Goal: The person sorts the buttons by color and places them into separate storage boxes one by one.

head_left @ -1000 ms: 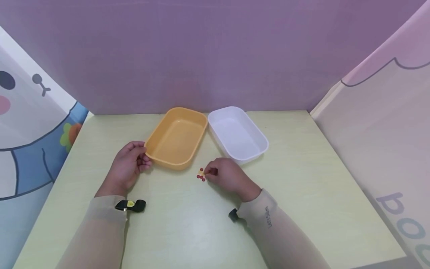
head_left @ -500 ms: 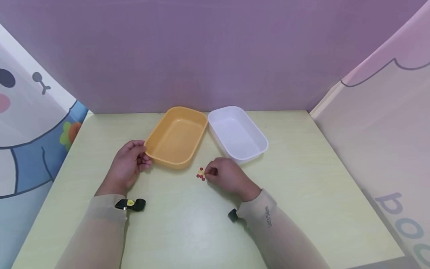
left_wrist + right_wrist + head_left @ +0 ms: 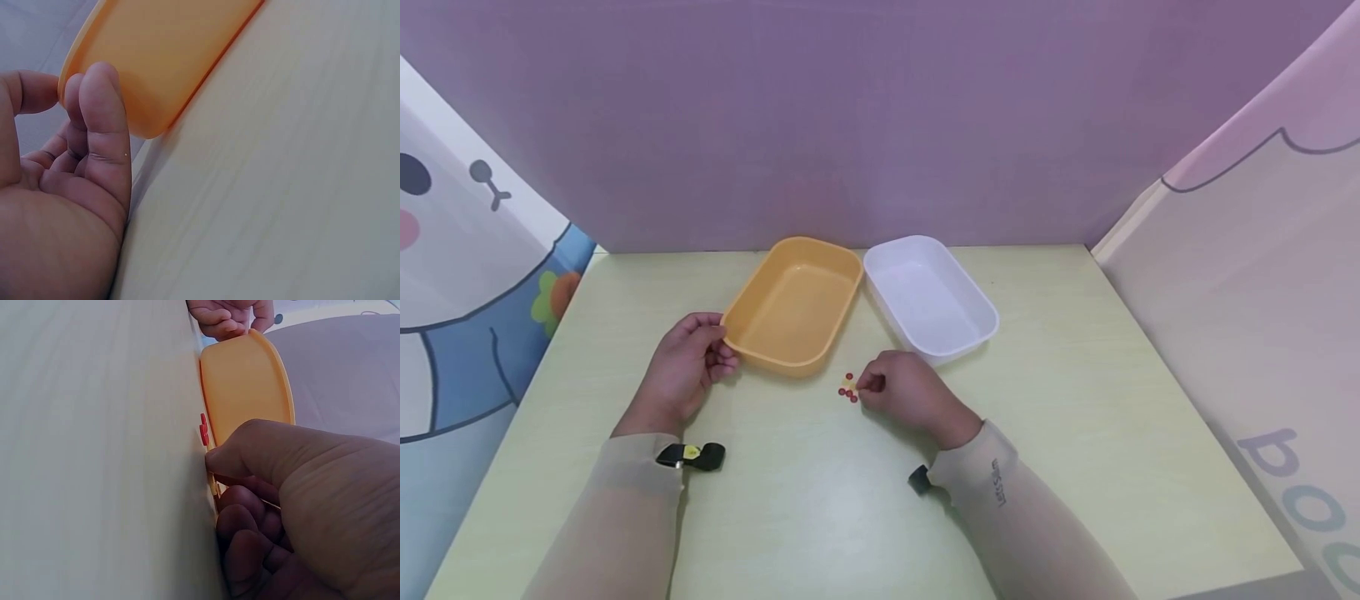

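Orange tray [image 3: 796, 304], left grip [image 3: 681, 367] curled (holding it)

Booth-like screened workspace: pale table [image 3: 820, 525], purple backdrop [image 3: 850, 125] behind, cartoon-printed panel [image 3: 482, 275] left, lettered panel [image 3: 1247, 300] right.

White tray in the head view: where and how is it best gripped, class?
Probably pinch the white tray by its long right rim, from the right, thumb inside, fingers outside. It stands open side up with raised walls, and that rim faces away from the orange tray, whose corner crowds its far left one. The right hand is by the white tray's near end.
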`<state>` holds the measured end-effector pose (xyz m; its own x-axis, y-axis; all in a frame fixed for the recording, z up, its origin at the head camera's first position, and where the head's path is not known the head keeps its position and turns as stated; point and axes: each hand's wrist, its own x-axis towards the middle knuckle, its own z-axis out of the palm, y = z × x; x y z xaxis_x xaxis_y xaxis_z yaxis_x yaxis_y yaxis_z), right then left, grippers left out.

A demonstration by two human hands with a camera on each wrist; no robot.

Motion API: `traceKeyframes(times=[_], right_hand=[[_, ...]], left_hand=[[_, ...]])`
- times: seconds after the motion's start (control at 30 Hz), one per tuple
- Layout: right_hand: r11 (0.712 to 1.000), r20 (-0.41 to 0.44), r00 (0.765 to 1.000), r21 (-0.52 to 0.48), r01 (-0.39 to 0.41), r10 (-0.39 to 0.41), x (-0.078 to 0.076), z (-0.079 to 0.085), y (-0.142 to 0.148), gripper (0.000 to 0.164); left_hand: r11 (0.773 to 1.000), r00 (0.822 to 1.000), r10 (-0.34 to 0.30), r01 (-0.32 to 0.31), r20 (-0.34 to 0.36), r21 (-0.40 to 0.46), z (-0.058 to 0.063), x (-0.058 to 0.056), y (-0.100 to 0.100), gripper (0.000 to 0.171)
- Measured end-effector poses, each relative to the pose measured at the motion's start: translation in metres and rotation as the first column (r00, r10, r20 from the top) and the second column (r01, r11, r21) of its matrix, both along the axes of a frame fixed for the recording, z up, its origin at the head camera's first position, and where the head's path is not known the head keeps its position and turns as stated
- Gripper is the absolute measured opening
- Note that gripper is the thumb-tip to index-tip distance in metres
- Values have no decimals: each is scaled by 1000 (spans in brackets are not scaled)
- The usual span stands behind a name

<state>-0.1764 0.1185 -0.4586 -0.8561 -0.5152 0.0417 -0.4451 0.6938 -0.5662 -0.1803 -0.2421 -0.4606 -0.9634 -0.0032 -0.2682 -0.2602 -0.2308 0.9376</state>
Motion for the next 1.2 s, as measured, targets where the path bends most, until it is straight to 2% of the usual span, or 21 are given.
traceKeyframes(times=[0.2, 0.4, 0.67, 1.03, 1.2], right_hand=[[999, -33, 999, 31, -11, 12, -1, 1, 0, 12], [999, 9, 1000, 41, -12, 11, -2, 3, -1, 11], [998, 64, 998, 58, -8, 4, -5, 7, -3, 13], [999, 135, 990, -13, -32, 33, -9, 4, 9, 6], [999, 128, 991, -8, -45, 45, -8, 4, 11, 9]], left_hand=[[1000, 1000, 1, -1, -1, 1, 0, 0, 0, 18], [1000, 1000, 4, -4, 10, -29, -1, 0, -1, 21], [1000, 1000, 6, -5, 7, -20, 0, 0, 0, 19], [1000, 1000, 5, -5, -1, -18, -2, 0, -1, 19], [1000, 1000, -1, 1, -11, -13, -3, -1, 0, 19]])
